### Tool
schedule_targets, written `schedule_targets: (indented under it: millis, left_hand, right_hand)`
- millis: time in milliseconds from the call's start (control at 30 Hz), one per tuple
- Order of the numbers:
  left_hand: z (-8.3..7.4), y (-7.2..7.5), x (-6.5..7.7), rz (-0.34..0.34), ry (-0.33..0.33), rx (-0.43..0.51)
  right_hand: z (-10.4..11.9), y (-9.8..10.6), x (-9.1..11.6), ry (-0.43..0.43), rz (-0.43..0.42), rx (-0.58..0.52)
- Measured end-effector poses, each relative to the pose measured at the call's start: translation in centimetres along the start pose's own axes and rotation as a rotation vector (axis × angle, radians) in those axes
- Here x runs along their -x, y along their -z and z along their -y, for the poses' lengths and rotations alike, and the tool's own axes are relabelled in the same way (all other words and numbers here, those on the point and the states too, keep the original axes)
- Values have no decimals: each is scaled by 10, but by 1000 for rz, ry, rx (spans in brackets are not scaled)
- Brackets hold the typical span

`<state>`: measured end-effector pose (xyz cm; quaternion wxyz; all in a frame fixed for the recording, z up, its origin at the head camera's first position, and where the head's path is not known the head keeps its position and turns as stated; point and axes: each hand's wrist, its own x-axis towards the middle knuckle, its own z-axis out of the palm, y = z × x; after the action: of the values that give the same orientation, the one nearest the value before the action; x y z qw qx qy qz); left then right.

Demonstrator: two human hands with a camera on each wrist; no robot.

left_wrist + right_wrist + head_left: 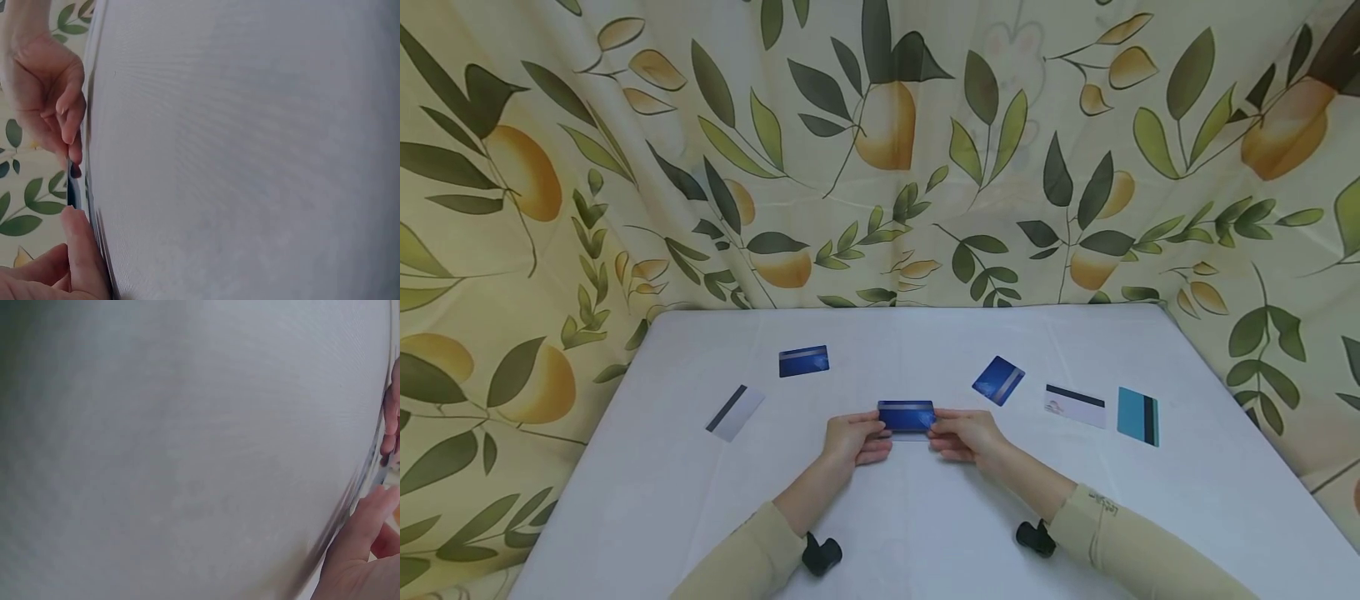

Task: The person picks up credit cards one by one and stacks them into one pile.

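Note:
A blue card (906, 416) with a pale stripe is held level between both hands, near the middle of the white table. My left hand (853, 440) pinches its left end between thumb and fingers. At the right end, my right hand (972, 437) pinches it the same way. Under the blue card's near edge a thin pale edge shows; I cannot tell what it is. In the left wrist view the card (74, 190) appears edge-on between the left fingers (78, 240) and the right hand (53, 94). The right wrist view shows little of it.
On the white table (917, 533) lie a white card with a black stripe (735, 412) and a blue card (803, 361) at left. To the right are another blue card (998, 381), a second white card (1075, 406) and a teal card (1138, 417). A patterned curtain (880, 208) hangs behind.

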<state>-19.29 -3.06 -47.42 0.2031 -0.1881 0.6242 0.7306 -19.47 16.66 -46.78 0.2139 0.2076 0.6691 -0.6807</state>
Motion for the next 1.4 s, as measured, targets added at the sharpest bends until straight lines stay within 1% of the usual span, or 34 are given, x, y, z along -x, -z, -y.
schedule_targets:
  millis: [200,233,367,567,800,900,1167,1400]
  left_hand:
    - [2,0,1,10,-24,-46]
    - [5,0,-2,8,-27,-52]
    - [5,-1,-2,0,-42,-85]
    - [7,-1,-2,-3,-75,-103]
    - [7,0,-3,-13,-80,-121]
    - [8,1,-4,-15,-93,-134]
    - [9,2,-6,-15,-88,-145]
    - [9,2,-6,-23,-100,-184]
  right_hand:
    - [0,-2,3,5,-30,42]
    - [0,-2,3,6,-32,50]
    - [1,-2,5,14,-32,72]
    - [1,-3,3,12,-29,91]
    - [1,-3,3,27,-30,126]
    - [0,-3,2,37,-26,138]
    - [-1,-3,1,52,-25,150]
    - [-2,-2,1,59,-12,157]
